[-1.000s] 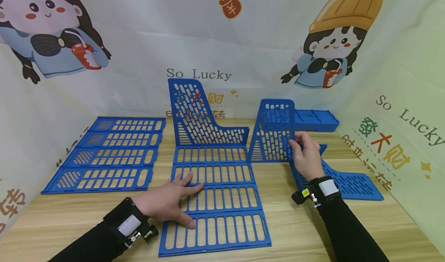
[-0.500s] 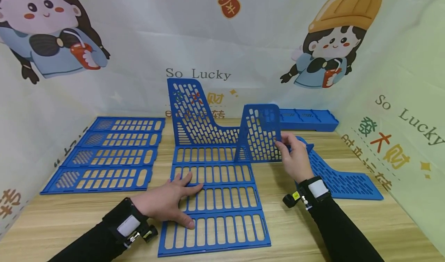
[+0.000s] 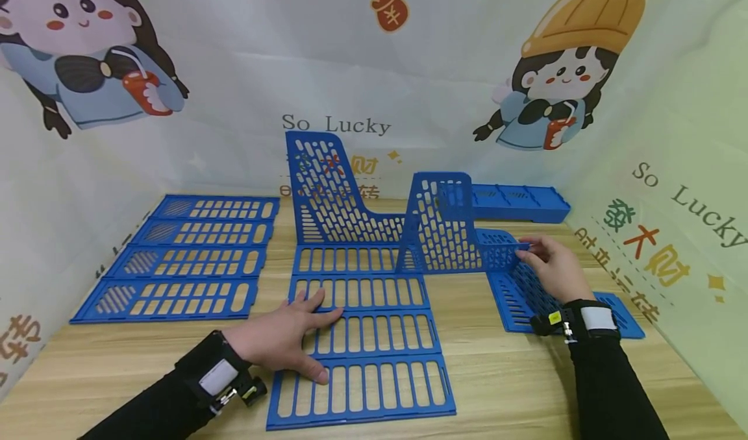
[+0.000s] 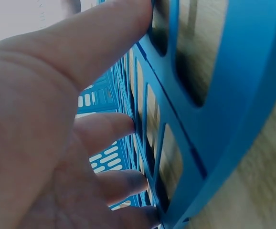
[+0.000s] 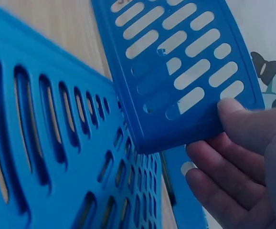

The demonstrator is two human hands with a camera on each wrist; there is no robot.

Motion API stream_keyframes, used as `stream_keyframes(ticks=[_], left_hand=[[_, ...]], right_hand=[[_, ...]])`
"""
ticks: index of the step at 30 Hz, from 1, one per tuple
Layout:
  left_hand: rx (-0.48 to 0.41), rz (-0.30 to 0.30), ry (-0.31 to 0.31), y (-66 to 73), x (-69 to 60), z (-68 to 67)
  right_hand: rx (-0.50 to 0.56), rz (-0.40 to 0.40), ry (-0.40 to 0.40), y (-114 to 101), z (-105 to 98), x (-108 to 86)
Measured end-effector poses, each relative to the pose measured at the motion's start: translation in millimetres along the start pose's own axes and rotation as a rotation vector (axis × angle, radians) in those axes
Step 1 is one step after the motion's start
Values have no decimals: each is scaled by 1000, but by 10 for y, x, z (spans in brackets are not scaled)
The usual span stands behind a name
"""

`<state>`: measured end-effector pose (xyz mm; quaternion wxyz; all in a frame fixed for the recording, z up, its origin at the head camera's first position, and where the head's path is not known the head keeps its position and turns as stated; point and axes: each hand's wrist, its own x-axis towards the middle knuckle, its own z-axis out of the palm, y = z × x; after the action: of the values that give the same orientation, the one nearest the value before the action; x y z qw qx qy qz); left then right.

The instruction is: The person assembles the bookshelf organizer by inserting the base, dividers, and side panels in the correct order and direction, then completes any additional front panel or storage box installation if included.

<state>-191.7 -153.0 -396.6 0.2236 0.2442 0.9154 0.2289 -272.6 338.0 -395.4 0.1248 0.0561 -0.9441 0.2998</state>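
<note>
My left hand (image 3: 280, 339) lies with spread, straight fingers on a flat blue slotted panel (image 3: 362, 416), its thumb on the nearest section in the left wrist view. At that panel's far edge a tall blue perforated side panel (image 3: 318, 193) stands upright. A second perforated side panel (image 3: 444, 232) stands to the right, its left edge overlapping the first one in the head view. The thumb and fingers of my right hand (image 3: 552, 268) pinch its low right end. In the right wrist view the thumb (image 5: 233, 112) presses that end's face.
Beneath the right hand, perforated blue pieces (image 3: 622, 307) lie flat on the wooden table (image 3: 479, 388). Several flat slotted panels (image 3: 175, 320) lie joined in rows at left. A long blue divided piece (image 3: 543, 207) sits at the back right, near the printed cloth backdrop (image 3: 234, 102).
The second side panel has moved left towards the slotted panel. My right hand then shifted right, from the panel's middle to its low end. The left hand has stayed in place.
</note>
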Motion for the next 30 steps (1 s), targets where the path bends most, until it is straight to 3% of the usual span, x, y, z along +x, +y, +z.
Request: stream_keyframes(ticks=[13,21,30], left_hand=[[-16,13,3,-26,-8,7],[-7,9,-5,-20,9,-8],[0,8,-16,-23,1,-21]], right_hand=[[41,13,11,-69,44,-4],[74,3,-49,-376,320,61],[176,34,-136,-473,344,55]])
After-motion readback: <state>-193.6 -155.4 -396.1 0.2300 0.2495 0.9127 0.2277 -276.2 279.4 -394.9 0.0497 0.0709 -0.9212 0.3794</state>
